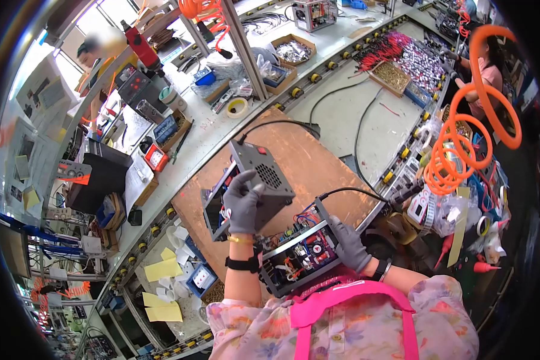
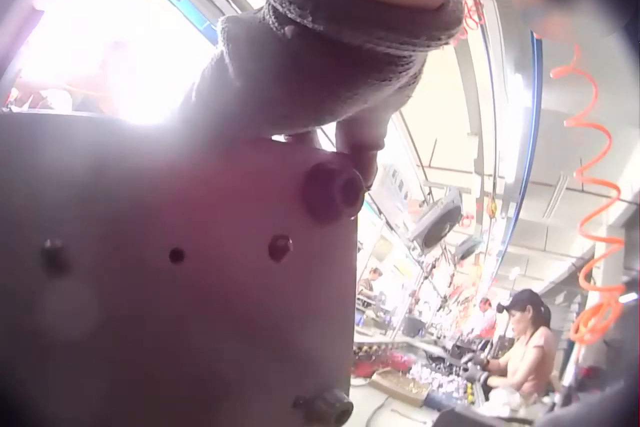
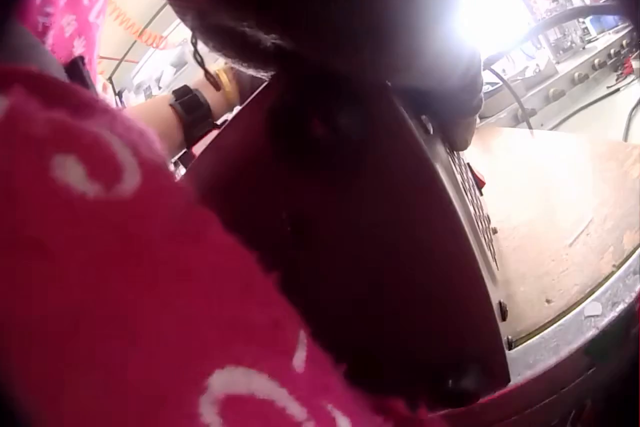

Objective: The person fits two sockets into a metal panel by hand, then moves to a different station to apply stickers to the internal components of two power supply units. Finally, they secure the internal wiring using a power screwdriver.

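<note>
I can see two grey cases at the bench, and by my reading the assembly is well along but not closed up. The far case is over the brown board, its left side open; the near case tilts against the pink apron, its open face showing fitted circuit boards and wires. Each has a black cable running to it, so covering those insides seems to be what is left. The left hand grips the far case's upper edge, fingers bent over it. The right hand holds the near case's right end, fingers together and reaching over the edge; where its thumb lies, I cannot tell.
</note>
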`<action>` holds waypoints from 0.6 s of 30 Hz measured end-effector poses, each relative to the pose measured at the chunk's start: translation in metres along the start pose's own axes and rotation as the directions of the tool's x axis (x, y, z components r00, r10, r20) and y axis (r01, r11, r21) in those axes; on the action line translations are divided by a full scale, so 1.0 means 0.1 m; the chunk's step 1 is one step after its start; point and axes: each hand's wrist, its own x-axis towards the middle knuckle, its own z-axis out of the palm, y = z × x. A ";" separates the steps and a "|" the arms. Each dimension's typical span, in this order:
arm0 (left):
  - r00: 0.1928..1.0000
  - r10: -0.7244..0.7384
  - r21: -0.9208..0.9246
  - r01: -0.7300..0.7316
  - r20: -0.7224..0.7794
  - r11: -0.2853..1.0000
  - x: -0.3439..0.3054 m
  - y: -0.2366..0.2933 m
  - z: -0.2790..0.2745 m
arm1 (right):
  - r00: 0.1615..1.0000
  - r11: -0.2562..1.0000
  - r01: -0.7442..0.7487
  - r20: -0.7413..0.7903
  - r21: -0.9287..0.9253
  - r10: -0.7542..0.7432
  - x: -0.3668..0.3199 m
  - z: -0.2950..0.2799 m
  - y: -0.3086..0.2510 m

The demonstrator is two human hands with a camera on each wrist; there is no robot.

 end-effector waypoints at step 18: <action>0.961 0.090 0.695 -0.253 0.263 0.673 -1.62 -0.01 -0.66 | 0.977 0.997 0.047 -0.211 0.059 -0.033 0.03 0.30 -0.20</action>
